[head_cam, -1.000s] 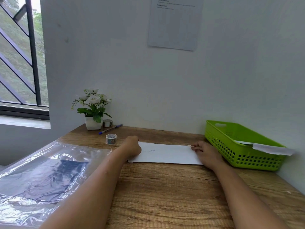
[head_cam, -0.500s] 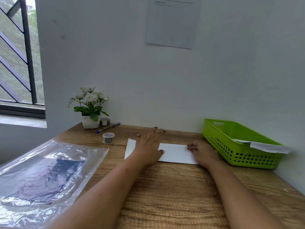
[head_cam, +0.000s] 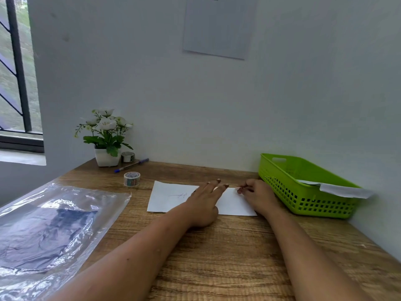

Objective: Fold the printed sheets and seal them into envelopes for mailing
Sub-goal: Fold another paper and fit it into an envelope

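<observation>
Both hands are on a white paper (head_cam: 169,198) that lies flat near the far middle of the wooden worktop (head_cam: 217,257). Whether it is a folded sheet or an envelope cannot be told; a small pen scribble shows on its left half. The left hand (head_cam: 204,205) lies palm down across the paper's middle, its fingers straight and spread and pointing toward the far right corner. It presses the paper and grips nothing. The right hand (head_cam: 258,196) sits on the paper's right end with fingers curled, thumb and forefinger pinching at the far edge.

Just right of the paper stands a green basket (head_cam: 282,177), with a white sheet (head_cam: 345,191) hanging over its right rim. Just beyond the paper's left corner a roll of patterned tape (head_cam: 132,178) stands on edge. Farther off that way lie a blue pen (head_cam: 131,165), a smaller roll (head_cam: 128,156) and a white pot of flowers (head_cam: 106,157) against the wall. Well to the left of the paper, a crinkled clear plastic bag (head_cam: 54,224) lies on the worktop. High on the wall above the paper hangs a printed notice (head_cam: 217,27).
</observation>
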Action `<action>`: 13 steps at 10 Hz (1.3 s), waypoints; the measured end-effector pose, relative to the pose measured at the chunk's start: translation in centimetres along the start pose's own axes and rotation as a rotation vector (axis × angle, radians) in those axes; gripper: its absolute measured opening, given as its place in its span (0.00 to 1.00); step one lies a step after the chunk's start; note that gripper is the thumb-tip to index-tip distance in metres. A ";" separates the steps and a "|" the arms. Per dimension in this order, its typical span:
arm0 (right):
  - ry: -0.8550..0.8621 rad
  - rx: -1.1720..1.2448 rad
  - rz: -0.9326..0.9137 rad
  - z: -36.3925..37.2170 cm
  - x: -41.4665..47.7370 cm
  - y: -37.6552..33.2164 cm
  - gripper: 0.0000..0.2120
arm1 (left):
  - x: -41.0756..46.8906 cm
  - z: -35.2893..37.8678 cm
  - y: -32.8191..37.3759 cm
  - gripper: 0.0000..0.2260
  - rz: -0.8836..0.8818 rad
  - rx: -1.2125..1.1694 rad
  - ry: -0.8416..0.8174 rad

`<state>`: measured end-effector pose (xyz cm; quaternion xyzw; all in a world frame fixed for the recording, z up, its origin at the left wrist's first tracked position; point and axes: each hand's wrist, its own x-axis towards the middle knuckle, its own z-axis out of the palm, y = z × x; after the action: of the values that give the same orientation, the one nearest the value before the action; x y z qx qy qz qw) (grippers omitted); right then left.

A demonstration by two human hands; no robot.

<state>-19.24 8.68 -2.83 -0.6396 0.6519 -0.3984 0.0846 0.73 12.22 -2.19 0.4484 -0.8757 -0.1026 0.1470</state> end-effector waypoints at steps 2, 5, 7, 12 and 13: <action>0.028 -0.045 -0.047 0.1 -0.2 0.0 0.05 | 0.1 0.0 -0.2 0.24 -0.001 0.085 -0.126; 0.033 -0.070 -0.013 0.0 -0.5 -0.1 0.04 | -0.1 0.0 -0.3 0.25 -0.009 0.162 -0.152; 0.024 -0.111 -0.004 -0.2 -0.9 -0.4 0.03 | -0.2 0.2 -0.3 0.25 -0.025 0.174 -0.170; -0.006 -0.113 0.094 -0.3 -0.9 -0.4 0.03 | -0.2 0.0 -0.1 0.25 -0.029 0.176 -0.177; -0.018 -0.121 0.103 -0.3 -0.9 -0.3 0.03 | -0.2 0.0 -0.1 0.25 -0.028 0.179 -0.178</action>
<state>-19.05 9.62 -2.78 -0.6128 0.7060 -0.3477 0.0718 0.92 12.30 -2.24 0.4611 -0.8845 -0.0656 0.0268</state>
